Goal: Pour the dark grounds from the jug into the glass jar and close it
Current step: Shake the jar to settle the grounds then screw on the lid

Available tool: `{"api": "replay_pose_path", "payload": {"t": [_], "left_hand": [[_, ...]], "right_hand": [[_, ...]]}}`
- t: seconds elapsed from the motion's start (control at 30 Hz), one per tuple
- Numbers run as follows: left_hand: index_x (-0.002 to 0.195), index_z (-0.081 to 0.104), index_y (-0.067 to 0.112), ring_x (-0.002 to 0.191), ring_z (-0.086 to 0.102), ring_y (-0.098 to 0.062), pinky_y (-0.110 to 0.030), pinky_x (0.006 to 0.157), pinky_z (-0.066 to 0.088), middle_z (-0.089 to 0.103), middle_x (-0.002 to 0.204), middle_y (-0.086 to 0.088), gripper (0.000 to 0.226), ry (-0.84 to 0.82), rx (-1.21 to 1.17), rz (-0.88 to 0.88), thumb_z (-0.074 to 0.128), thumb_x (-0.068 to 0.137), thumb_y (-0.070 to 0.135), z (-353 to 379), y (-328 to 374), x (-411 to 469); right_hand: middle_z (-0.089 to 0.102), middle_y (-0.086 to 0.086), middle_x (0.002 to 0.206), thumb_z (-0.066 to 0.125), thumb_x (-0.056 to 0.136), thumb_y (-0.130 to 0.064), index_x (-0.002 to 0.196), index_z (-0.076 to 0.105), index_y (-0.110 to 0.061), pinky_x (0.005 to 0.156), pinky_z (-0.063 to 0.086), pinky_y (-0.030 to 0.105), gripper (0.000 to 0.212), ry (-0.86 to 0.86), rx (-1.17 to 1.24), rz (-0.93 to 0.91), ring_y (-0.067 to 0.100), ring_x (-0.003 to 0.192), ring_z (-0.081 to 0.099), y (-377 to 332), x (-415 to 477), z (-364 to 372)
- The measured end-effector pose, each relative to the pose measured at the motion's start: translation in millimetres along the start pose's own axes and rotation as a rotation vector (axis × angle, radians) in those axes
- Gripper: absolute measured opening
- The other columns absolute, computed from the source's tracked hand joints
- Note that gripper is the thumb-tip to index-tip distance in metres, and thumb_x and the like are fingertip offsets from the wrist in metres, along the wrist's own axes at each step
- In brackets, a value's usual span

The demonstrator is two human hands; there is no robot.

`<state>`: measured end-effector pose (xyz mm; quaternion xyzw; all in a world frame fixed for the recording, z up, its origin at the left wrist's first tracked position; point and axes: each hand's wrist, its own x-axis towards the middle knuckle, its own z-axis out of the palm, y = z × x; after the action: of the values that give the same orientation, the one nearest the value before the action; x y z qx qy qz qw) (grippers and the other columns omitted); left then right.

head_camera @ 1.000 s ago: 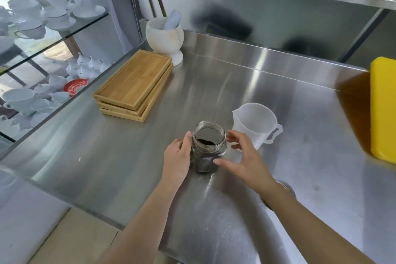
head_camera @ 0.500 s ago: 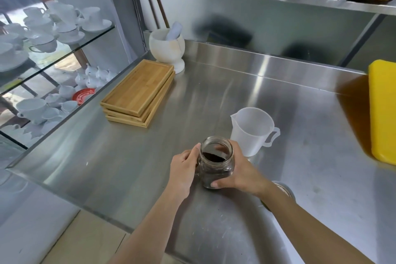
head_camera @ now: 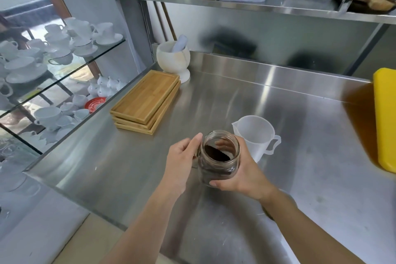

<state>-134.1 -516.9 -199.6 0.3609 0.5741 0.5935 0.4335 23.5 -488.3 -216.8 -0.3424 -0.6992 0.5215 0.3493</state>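
Both hands have closed in on the glass jar (head_camera: 219,157) since a second ago, when the right one only reached toward it, and the jar now looks tipped toward the person.

Around it, the big steel table (head_camera: 310,156) fills most of the view. At 3 o'clock from the jar, well apart, a yellow board (head_camera: 385,122) leans at the table's far right edge. At 10 o'clock lies a stack of wooden trays (head_camera: 146,102), and past them, at 11 o'clock, stands a white bowl for grinding (head_camera: 172,60) with its stick poking out. White cups (head_camera: 62,43) sit on glass shelves far off at 9 o'clock.

Just beside the jar at 2 o'clock stands the clear plastic jug (head_camera: 255,135), upright, and it looks empty. The right hand (head_camera: 242,174) is wrapped around the jar's right side and bottom, gripping it. The left hand (head_camera: 182,159) is curled against the jar's left side, thumb up by the rim. I cannot tell if it grips hard or only touches.

Inside the jar sit the dark grounds (head_camera: 216,153). Its mouth is open, with no lid on it.
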Motion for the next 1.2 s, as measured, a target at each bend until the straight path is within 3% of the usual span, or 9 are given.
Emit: {"api": "replay_pose_path", "payload": {"t": [0.1,0.23,0.47,0.53,0.7,0.87,0.97,1.1,1.2], "left_hand": [[0.082,0.07,0.008,0.086,0.065,-0.019,-0.033,0.084,0.046,0.073,0.089,-0.006,0.045,0.04,0.013,0.058,0.044,0.091,0.043,-3,12,3],[0.102,0.065,0.025,0.112,0.057,-0.008,-0.033,0.104,0.035,0.068,0.111,0.005,0.043,0.118,0.003,0.126,0.036,0.088,0.053,-11,21,7],[0.108,0.057,0.033,0.109,0.051,0.012,0.0,0.084,0.035,0.06,0.119,0.012,0.026,0.104,0.011,0.221,0.038,0.092,0.042,1,22,2],[0.113,0.058,0.027,0.109,0.051,0.014,0.001,0.083,0.035,0.059,0.12,0.014,0.029,0.046,0.041,0.211,0.039,0.095,0.038,9,18,-2],[0.118,0.057,0.028,0.114,0.05,0.009,-0.004,0.089,0.037,0.059,0.121,0.014,0.044,-0.045,0.104,0.186,0.039,0.087,0.054,19,19,-7],[0.132,0.048,0.021,0.119,0.041,0.014,0.003,0.089,0.029,0.052,0.134,0.01,0.051,0.241,0.13,0.349,0.038,0.09,0.047,13,30,-5],[0.138,0.037,0.029,0.126,0.033,0.014,0.0,0.097,0.025,0.04,0.144,0.014,0.049,0.394,0.107,0.392,0.035,0.092,0.044,12,26,-8],[0.125,0.046,0.036,0.124,0.038,0.009,-0.024,0.112,0.024,0.045,0.132,0.022,0.035,-0.083,0.397,0.247,0.036,0.092,0.039,28,10,-23],[0.138,0.036,0.03,0.133,0.024,0.01,-0.021,0.114,0.016,0.034,0.141,0.022,0.05,-0.039,0.401,0.335,0.03,0.09,0.045,29,10,-25]], "right_hand": [[0.055,-0.018,0.118,0.085,0.049,-0.002,0.122,0.035,-0.029,0.09,0.04,0.008,0.092,0.064,0.005,-0.015,0.001,0.114,0.051,-1,-1,-1],[0.055,-0.021,0.119,0.086,0.049,-0.004,0.125,0.033,-0.023,0.093,0.037,0.008,0.094,0.14,0.005,-0.029,0.002,0.116,0.05,0,-2,-6],[0.054,0.013,0.124,0.085,0.05,-0.007,0.125,0.037,0.005,0.098,0.037,0.017,0.09,0.199,0.01,-0.051,0.011,0.117,0.052,1,-7,-3],[0.055,0.017,0.124,0.085,0.05,-0.008,0.123,0.038,0.008,0.1,0.039,0.024,0.088,0.196,0.021,-0.051,0.019,0.117,0.053,0,-7,0],[0.057,0.018,0.12,0.085,0.048,-0.009,0.119,0.042,0.008,0.096,0.04,0.022,0.085,0.25,0.072,-0.049,0.018,0.113,0.056,-3,-9,1],[0.058,0.011,0.117,0.086,0.048,-0.02,0.118,0.042,0.007,0.091,0.037,0.01,0.087,0.254,0.078,-0.034,0.005,0.108,0.056,-4,-13,-2],[0.056,0.009,0.118,0.086,0.047,-0.016,0.12,0.04,0.007,0.091,0.035,0.008,0.089,0.245,0.065,-0.023,0.001,0.11,0.053,2,-16,-3],[0.056,0.016,0.12,0.085,0.046,-0.002,0.121,0.037,0.007,0.096,0.04,0.023,0.09,0.226,0.086,-0.015,0.017,0.114,0.054,16,-21,-2],[0.054,0.018,0.122,0.086,0.046,-0.005,0.123,0.032,0.006,0.099,0.04,0.022,0.095,0.258,0.105,-0.023,0.019,0.116,0.053,18,-28,-3]]}}
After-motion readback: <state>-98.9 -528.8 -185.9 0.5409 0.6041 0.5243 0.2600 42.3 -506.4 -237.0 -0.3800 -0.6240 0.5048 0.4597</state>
